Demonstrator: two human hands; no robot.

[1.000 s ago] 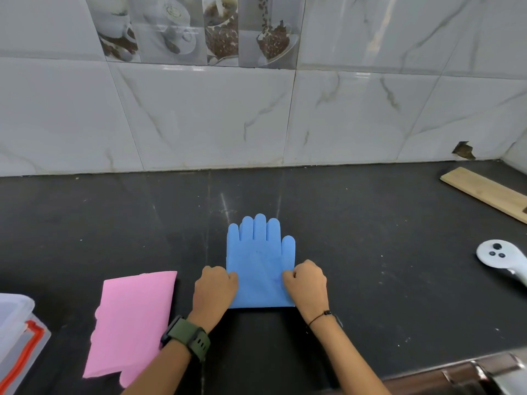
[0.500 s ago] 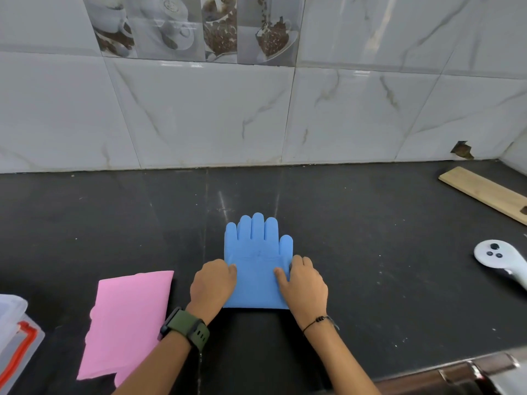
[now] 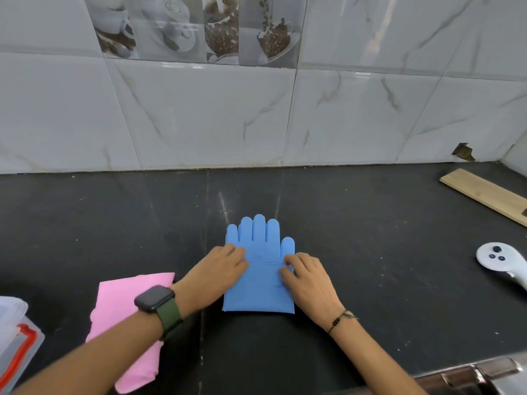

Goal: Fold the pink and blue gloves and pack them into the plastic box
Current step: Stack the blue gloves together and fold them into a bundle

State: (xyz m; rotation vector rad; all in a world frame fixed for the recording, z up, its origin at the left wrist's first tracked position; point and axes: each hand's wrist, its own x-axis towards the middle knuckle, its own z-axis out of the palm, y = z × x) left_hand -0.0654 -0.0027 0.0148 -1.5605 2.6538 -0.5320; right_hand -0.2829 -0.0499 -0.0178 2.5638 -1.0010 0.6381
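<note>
A blue glove lies flat on the black counter, fingers pointing toward the wall, its cuff end folded near me. My left hand rests palm down on the glove's left side, and my right hand presses its right side below the thumb. Neither hand grips anything. A folded pink glove lies to the left, partly hidden under my left forearm. The clear plastic box with a red clasp shows at the lower left edge.
A wooden board lies at the back right by the tiled wall. A white controller rests at the right edge. A metal sink rim runs along the bottom right.
Both hands slid from the glove's lower corners up toward its middle, fingers flattening onto it. The view shifted slightly.
</note>
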